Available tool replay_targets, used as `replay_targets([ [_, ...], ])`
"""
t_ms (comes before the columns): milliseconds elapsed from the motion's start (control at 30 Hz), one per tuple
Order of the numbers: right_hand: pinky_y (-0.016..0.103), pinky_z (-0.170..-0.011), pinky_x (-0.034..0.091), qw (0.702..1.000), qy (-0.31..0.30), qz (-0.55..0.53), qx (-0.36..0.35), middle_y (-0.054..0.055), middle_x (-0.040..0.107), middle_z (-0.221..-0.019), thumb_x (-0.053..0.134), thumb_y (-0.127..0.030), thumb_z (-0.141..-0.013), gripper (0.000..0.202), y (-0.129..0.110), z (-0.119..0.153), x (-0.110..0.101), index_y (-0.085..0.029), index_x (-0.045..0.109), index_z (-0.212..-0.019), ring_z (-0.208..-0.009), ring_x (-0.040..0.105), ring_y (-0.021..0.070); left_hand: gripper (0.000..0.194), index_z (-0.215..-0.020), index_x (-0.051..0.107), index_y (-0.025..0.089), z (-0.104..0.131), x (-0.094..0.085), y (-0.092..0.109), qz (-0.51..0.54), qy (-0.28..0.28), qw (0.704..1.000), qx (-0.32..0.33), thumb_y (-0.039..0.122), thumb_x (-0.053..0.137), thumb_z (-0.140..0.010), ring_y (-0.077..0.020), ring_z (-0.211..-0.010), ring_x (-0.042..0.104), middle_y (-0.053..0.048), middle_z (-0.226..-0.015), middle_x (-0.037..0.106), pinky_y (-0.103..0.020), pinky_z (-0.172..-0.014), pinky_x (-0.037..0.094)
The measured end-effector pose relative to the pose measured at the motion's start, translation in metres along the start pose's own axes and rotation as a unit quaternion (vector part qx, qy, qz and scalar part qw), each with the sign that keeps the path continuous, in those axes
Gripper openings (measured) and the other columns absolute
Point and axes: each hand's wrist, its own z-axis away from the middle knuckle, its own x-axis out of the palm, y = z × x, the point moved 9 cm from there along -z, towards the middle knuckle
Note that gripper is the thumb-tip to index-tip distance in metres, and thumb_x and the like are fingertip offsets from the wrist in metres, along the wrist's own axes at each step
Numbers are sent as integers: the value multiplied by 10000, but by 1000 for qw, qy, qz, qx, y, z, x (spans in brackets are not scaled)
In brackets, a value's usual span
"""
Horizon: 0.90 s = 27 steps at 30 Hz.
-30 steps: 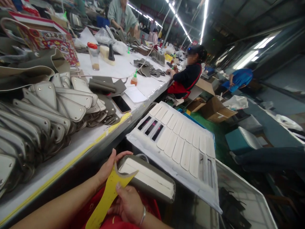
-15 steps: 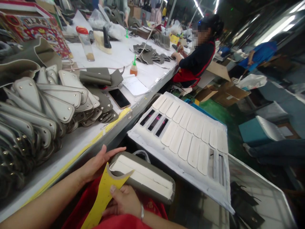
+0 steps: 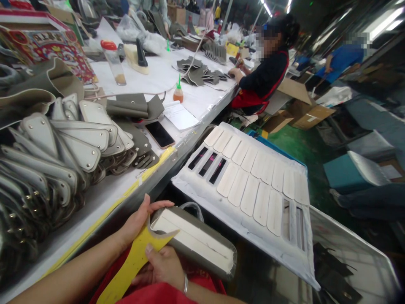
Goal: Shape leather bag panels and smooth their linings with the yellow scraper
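Note:
A long grey-edged piece with a cream face (image 3: pixel 196 240) lies tilted over my lap. My left hand (image 3: pixel 139 221) rests at its upper left end, fingers stretched along the edge. Pinched between thumb and fingers of my right hand (image 3: pixel 166 266) is a yellow strip (image 3: pixel 126 268) with a curved, forked end. The fork overlaps the left end of the cream face. Part of my left palm is hidden behind the yellow strip.
Grey parts with rivets (image 3: pixel 76 152) pile up on the white table (image 3: pixel 152 78) at left, near a phone (image 3: pixel 160 134), notebook (image 3: pixel 180 115) and small glue bottle (image 3: pixel 178 93). A rack of cream pieces (image 3: pixel 243 198) stands right. A person (image 3: pixel 265 76) sits beyond.
The yellow strip's forked end now reaches closer to my left hand. The view has shifted slightly, and both hands stay around the grey-edged piece.

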Motion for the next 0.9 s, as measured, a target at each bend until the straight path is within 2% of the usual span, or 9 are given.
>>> replay_targets([
  [100, 334, -504, 523, 1000, -14, -7, -9, 111, 670, -671, 722, -674, -494, 665, -6, -5, 8, -92, 652, -810, -498, 622, 199, 755, -1127, 614, 165, -3, -3, 7, -7, 18, 1000, -3, 743, 270, -784, -277, -927, 602, -89, -1008, 685, -375, -843, 445],
  [233, 320, -551, 527, 999, -40, -16, -2, 122, 685, -740, 714, -646, -552, 645, -10, -5, 10, -79, 655, -854, -562, 646, 198, 693, -1108, 625, 186, -7, -3, 13, -67, 44, 997, 6, 714, 298, -800, -262, -952, 587, -60, -1011, 683, -344, -847, 436],
  [367, 335, -550, 534, 999, -35, -6, 11, 104, 667, -622, 695, -667, -550, 634, -6, -6, 2, -79, 666, -785, -527, 640, 212, 642, -1029, 652, 210, -11, -8, 13, -153, 89, 984, -2, 704, 311, -801, -248, -882, 585, -27, -907, 697, -313, -767, 438],
  [500, 367, -562, 545, 999, -40, -19, 5, 70, 637, -538, 683, -680, -548, 594, -3, -8, 1, -120, 665, -746, -536, 648, 244, 615, -1004, 650, 229, -14, -11, 18, -228, 100, 969, 17, 681, 272, -827, -238, -857, 576, -7, -894, 692, -308, -764, 419],
  [667, 375, -578, 548, 999, -36, -17, -4, 77, 649, -573, 671, -688, -560, 591, -5, -5, -1, -136, 672, -774, -536, 648, 243, 582, -914, 657, 208, -12, -3, 34, -352, 132, 924, 72, 635, 266, -855, -224, -811, 558, -8, -819, 669, -301, -756, 395],
  [800, 378, -569, 545, 999, -16, -19, -30, 71, 662, -606, 669, -695, -560, 624, -9, -2, -6, -136, 652, -837, -532, 646, 233, 553, -858, 626, 204, -13, 5, 39, -427, 147, 888, 87, 603, 243, -873, -210, -708, 539, -12, -717, 614, -304, -686, 399],
  [900, 349, -536, 532, 1000, 2, -17, -17, 62, 649, -582, 667, -745, -478, 715, -7, -4, -5, -124, 637, -832, -514, 638, 223, 454, -918, 629, 205, -12, 10, 46, -503, 150, 842, 126, 545, 330, -876, -242, -836, 552, -44, -857, 633, -332, -797, 393],
])
